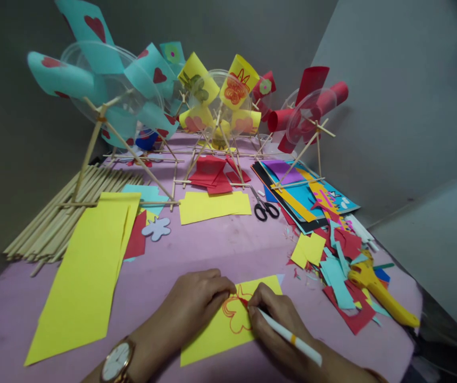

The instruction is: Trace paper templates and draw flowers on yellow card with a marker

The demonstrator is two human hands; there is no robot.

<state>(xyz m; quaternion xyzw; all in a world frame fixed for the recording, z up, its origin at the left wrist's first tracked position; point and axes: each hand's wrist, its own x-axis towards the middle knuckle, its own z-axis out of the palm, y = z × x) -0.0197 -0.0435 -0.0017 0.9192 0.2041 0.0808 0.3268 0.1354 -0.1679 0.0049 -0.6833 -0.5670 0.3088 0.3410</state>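
My right hand (272, 324) is closed round a white pen (292, 338) with an orange band. Its red tip touches a small yellow sheet (212, 340) on the pink table, where a red flower outline (235, 314) is drawn. My left hand (198, 300), fingers curled, presses down on the sheet's upper left edge beside the drawing. A watch sits on my left wrist.
Long yellow paper strips (84, 276) lie at the left by a pile of wooden sticks (52, 218). Black scissors (264, 208) lie mid-table. Paper scraps and a yellow glue gun (380, 291) are at the right. Several paper windmills on stick frames (212, 106) stand behind.
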